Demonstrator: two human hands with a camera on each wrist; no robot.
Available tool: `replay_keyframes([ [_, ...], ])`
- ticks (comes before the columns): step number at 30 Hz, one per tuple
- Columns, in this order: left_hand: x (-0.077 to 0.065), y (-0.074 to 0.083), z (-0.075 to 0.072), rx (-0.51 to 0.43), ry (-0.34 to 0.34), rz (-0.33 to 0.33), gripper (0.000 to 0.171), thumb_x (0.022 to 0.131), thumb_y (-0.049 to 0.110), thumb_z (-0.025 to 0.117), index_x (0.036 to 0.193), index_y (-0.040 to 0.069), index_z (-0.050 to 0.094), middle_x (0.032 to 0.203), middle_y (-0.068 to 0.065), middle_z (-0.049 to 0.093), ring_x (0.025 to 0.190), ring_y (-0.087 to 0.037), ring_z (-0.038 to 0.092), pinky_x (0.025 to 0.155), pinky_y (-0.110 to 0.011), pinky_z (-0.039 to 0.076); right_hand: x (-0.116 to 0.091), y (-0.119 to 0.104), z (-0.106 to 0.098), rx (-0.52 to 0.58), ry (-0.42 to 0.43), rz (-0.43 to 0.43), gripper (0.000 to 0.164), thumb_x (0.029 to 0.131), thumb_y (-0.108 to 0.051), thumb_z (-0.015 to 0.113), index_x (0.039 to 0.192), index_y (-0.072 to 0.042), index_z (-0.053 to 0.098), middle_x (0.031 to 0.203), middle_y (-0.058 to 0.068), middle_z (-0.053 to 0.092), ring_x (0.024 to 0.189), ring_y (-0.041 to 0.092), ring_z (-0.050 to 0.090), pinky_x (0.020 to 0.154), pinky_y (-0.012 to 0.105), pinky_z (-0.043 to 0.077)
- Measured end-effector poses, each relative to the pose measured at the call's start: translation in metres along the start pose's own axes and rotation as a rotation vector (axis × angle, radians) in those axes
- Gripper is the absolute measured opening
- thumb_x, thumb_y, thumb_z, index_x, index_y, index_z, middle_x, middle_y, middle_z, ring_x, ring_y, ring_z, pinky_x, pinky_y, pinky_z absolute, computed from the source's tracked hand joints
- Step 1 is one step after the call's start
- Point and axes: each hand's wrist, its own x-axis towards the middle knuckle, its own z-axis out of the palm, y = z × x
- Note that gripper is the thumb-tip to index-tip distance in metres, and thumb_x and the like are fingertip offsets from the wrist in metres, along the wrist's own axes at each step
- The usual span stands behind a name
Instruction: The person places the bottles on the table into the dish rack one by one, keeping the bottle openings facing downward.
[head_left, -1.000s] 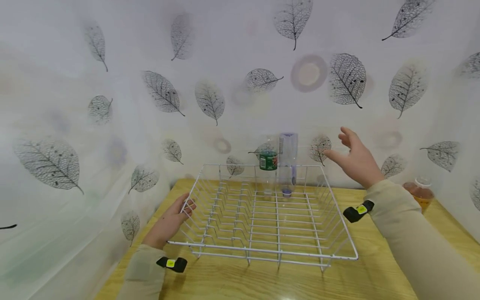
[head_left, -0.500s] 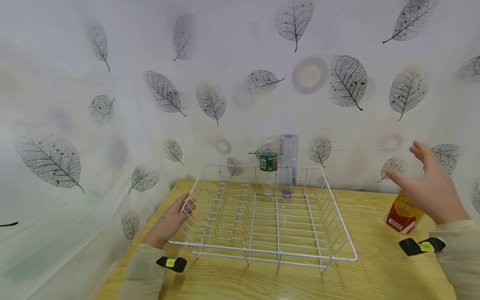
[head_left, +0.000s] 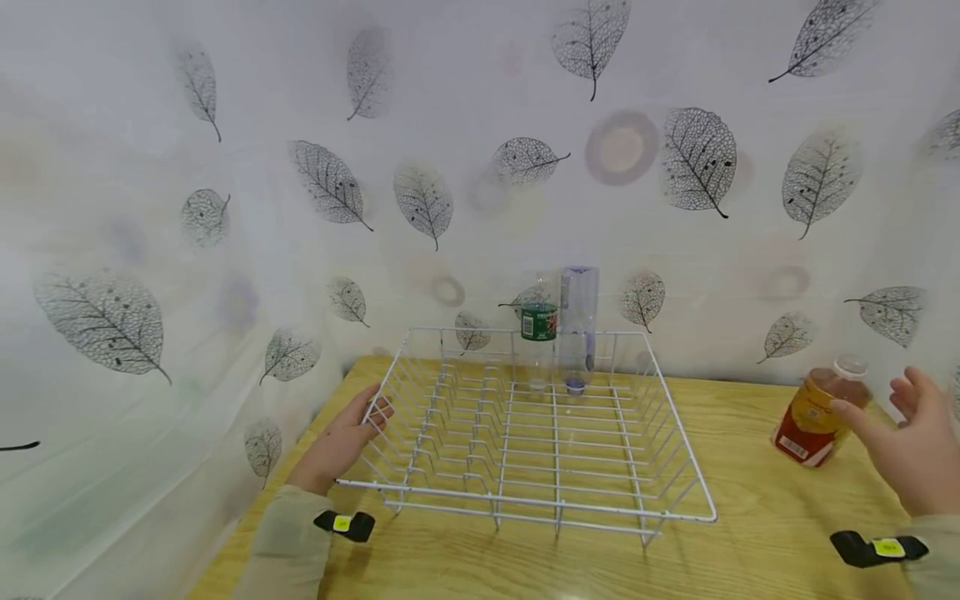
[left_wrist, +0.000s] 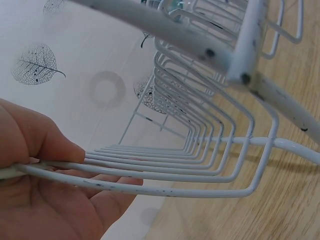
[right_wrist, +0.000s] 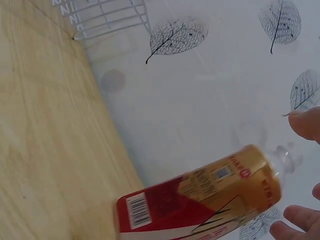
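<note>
A white wire dish rack (head_left: pixel 525 500) stands on the wooden table. My left hand (head_left: pixel 337 442) grips its left rim; in the left wrist view the thumb lies over the wire and the fingers lie beneath. Two clear plastic bottles stand neck-down at the back of the rack: one with a green label (head_left: pixel 538 322), the other purple-tinted (head_left: pixel 577 300) with a purple cap. To the right of the rack, a plastic bottle (head_left: pixel 806 421) with a red and yellow label stands upright on the table. My right hand (head_left: pixel 911 446), fingers spread and holding nothing, is just right of that bottle.
Behind and to the left of the wooden table (head_left: pixel 735 467) hangs a whitish curtain (head_left: pixel 480 83) printed with dark leaves. The table's back edge runs close along it. Inside the rack, upright wire dividers (head_left: pixel 480 433) fill the left half.
My right hand has moved right and down, from behind the rack's right side to beside the labelled bottle, which is now more visible. The left hand and rack have stayed put.
</note>
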Motion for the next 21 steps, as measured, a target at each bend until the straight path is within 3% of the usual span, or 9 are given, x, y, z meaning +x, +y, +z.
replay_keyframes([
  [4, 0.001, 0.000, -0.001, -0.014, -0.011, 0.002, 0.065, 0.109, 0.005, 0.038, 0.162, 0.003, 0.003, 0.156, -0.031, 0.028, 0.142, -0.044, 0.035, 0.116, -0.057, 0.030, 0.003, 0.026, 0.008, 0.024, -0.073, 0.113, 0.099, 0.102, -0.042, 0.055, 0.159, -0.003, -0.015, 0.163, 0.030, -0.010, 0.148, 0.051, -0.002, 0.110, 0.074, 0.014],
  [7, 0.001, 0.001, -0.002, -0.008, -0.009, 0.005, 0.065, 0.109, 0.006, 0.039, 0.162, 0.002, 0.003, 0.157, -0.032, 0.028, 0.142, -0.045, 0.035, 0.115, -0.057, 0.030, 0.004, 0.038, 0.016, 0.049, -0.114, 0.167, 0.102, 0.102, -0.046, 0.055, 0.158, -0.001, -0.017, 0.162, 0.032, -0.011, 0.147, 0.053, -0.001, 0.110, 0.073, 0.016],
  [14, 0.002, -0.003, -0.001, 0.003, -0.010, -0.013, 0.064, 0.110, 0.008, 0.039, 0.163, 0.004, 0.003, 0.157, -0.031, 0.028, 0.142, -0.043, 0.036, 0.116, -0.056, 0.030, 0.011, 0.061, 0.030, 0.110, -0.170, 0.186, 0.100, 0.100, -0.050, 0.058, 0.162, -0.018, -0.013, 0.164, 0.030, -0.002, 0.147, 0.053, 0.009, 0.112, 0.069, 0.018],
  [21, 0.001, -0.002, -0.001, 0.031, 0.005, 0.008, 0.062, 0.110, 0.009, 0.038, 0.163, 0.004, 0.006, 0.156, -0.030, 0.030, 0.142, -0.044, 0.036, 0.115, -0.057, 0.030, 0.011, 0.070, 0.038, 0.051, -0.221, 0.197, 0.106, 0.098, -0.052, 0.060, 0.160, -0.001, -0.009, 0.159, 0.039, 0.004, 0.143, 0.059, 0.014, 0.108, 0.074, 0.021],
])
